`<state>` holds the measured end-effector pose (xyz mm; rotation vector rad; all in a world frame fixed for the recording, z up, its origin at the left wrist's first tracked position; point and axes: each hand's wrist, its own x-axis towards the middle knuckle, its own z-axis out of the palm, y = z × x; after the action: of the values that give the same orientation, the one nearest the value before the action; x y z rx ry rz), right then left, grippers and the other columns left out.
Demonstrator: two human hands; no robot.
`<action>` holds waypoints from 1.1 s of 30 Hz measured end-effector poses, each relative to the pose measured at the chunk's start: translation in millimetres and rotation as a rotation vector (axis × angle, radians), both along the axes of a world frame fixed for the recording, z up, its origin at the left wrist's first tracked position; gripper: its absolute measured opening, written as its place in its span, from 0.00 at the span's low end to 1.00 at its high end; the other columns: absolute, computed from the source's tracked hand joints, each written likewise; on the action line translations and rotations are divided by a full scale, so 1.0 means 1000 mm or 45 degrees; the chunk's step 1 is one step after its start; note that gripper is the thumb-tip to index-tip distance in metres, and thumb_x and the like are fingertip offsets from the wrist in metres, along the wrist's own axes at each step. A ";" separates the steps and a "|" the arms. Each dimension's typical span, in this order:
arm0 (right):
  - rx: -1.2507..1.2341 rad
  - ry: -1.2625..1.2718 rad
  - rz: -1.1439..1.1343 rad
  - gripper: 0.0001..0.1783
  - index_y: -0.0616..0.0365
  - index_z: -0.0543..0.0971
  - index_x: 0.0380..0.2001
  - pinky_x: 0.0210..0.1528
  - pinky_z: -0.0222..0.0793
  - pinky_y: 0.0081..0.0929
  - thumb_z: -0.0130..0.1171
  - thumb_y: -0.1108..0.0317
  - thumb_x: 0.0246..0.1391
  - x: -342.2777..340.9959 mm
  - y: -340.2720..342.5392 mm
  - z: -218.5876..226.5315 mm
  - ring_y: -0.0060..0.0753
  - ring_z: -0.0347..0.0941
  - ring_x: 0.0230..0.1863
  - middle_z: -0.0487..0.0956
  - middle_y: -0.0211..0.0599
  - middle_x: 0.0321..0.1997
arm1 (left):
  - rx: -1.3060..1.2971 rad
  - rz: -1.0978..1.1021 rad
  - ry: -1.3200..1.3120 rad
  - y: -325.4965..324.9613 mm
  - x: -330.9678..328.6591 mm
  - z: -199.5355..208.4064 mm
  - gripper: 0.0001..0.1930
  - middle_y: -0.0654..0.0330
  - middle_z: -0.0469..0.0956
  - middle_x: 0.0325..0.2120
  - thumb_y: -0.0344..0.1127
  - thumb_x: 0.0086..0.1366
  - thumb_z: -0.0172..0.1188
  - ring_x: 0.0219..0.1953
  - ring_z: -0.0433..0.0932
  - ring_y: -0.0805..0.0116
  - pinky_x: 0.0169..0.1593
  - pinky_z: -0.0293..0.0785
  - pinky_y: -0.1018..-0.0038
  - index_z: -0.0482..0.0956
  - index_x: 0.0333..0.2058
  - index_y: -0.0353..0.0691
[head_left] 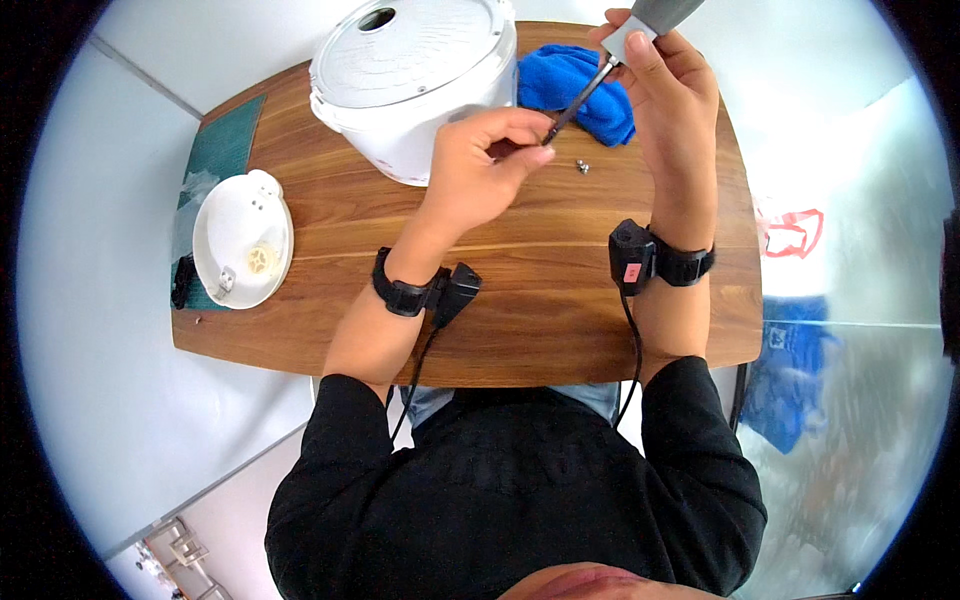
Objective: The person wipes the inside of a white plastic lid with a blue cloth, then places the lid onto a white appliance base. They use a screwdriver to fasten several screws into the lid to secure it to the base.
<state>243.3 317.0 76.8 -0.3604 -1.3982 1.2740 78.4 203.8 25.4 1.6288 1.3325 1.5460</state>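
My right hand (665, 75) is closed around the grey handle of a screwdriver (583, 93), its shaft slanting down to the left. Thumb and fingers of my left hand (490, 160) pinch together at the screwdriver's tip; whether a small piece sits between them is hidden. Beside my left hand stands a large white rounded appliance body (415, 100), its flat vented face up with a round dark hole in it. Several small metal screws (583, 167) lie on the wooden table just right of the left fingertips.
Behind the screwdriver lies a crumpled blue cloth (560, 75). At the left, a shallow white round cover (225, 225) holding small parts rests partly on a green mat (222, 140). One tiny screw (198, 320) lies near the table's left edge. Cabled black devices (460, 290) are strapped to both wrists.
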 end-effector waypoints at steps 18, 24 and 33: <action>0.033 0.043 0.332 0.17 0.66 0.80 0.52 0.45 0.70 0.21 0.63 0.64 0.67 -0.103 -0.020 0.072 0.18 0.74 0.40 0.82 0.29 0.40 | 0.287 0.727 0.527 -0.028 -0.062 0.058 0.16 0.65 0.85 0.29 0.28 0.54 0.76 0.31 0.75 0.76 0.33 0.69 0.79 0.90 0.43 0.46; 0.050 0.058 0.346 0.15 0.64 0.82 0.50 0.45 0.71 0.20 0.64 0.65 0.66 -0.118 -0.012 0.071 0.17 0.74 0.39 0.82 0.28 0.39 | 0.338 0.742 0.468 -0.012 -0.067 0.052 0.14 0.66 0.87 0.29 0.29 0.52 0.77 0.36 0.77 0.73 0.37 0.73 0.74 0.91 0.40 0.46; 0.074 -0.032 0.326 0.16 0.64 0.81 0.51 0.44 0.72 0.20 0.63 0.65 0.67 -0.115 -0.007 0.066 0.16 0.73 0.39 0.82 0.26 0.39 | 0.245 0.691 0.517 -0.010 -0.069 0.050 0.14 0.65 0.87 0.29 0.29 0.52 0.77 0.37 0.77 0.72 0.37 0.74 0.73 0.91 0.40 0.45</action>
<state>128.3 309.8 142.6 -0.1613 -1.5360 1.4356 9.3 193.5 75.3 1.8705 2.0283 1.7414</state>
